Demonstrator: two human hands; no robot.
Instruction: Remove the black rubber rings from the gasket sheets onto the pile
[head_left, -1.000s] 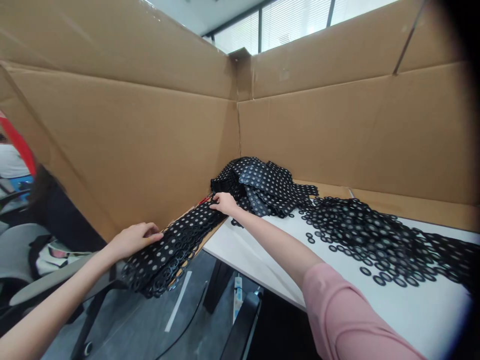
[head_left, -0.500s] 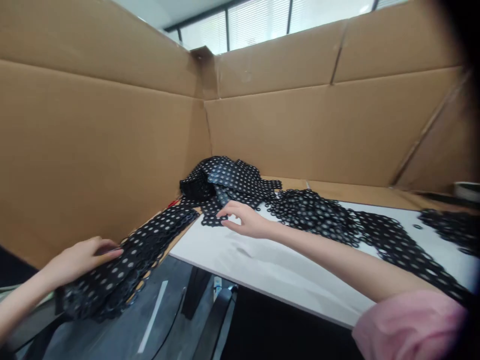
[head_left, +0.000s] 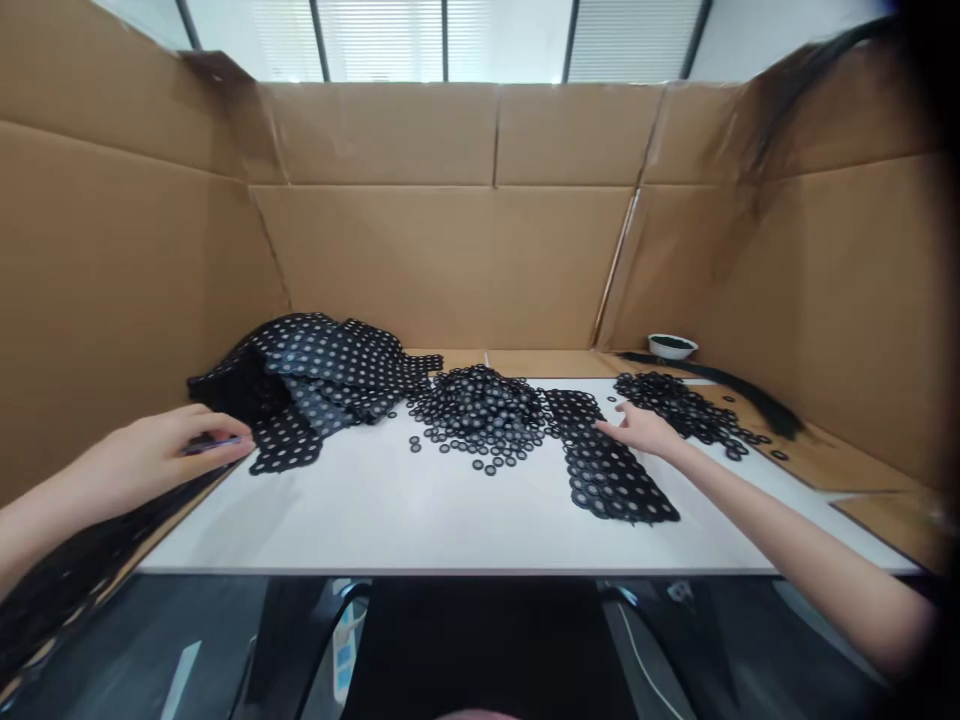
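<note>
My left hand (head_left: 176,445) is at the left end of the white table, fingers curled round a thin, purplish item (head_left: 206,444) too small to make out. Beneath that hand, a long dark strip runs toward the lower left. Beside its fingertips is a piled black sheet (head_left: 337,360) patterned with pale dots. My right hand (head_left: 646,430) reaches over a flat black strip of joined rings (head_left: 611,470); thumb and forefinger are apart, with nothing visible between them. The fingertips are at the strip's upper right edge; contact cannot be made out.
A heap of loose black rings (head_left: 480,405) lies mid-table, and another ring pile (head_left: 682,405) lies at the right. A white bowl (head_left: 673,347) with dark contents stands behind it. Cardboard walls (head_left: 450,260) enclose the white table (head_left: 420,530) at back and sides.
The view has swung right. My right hand has moved from beside the piled dotted sheet to the flat strip. My left hand has shifted toward the pile, still with the thin item.
</note>
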